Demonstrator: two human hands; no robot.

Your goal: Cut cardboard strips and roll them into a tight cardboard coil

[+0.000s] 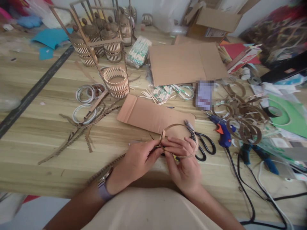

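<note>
Low in the centre of the head view, my left hand (137, 159) and my right hand (183, 159) meet, fingertips pinched on a thin brown cardboard strip (177, 125). The strip curves in a loop around my right fingers. A short end of it stands up between the hands. Another corrugated strip (107, 166) runs behind my left wrist. Black-handled scissors (207, 143) lie just beyond my right hand, partly behind the loop. A cut cardboard piece (146, 113) lies flat beyond both hands.
A blue glue gun (224, 132) with a black cord, pliers (261, 156) and coiled strips (247, 127) lie right. Left are tape rolls (84, 114) and loose strips. Behind stand a stick basket (116, 83), lidded lantern-like pieces (112, 48) and a cardboard sheet (179, 64).
</note>
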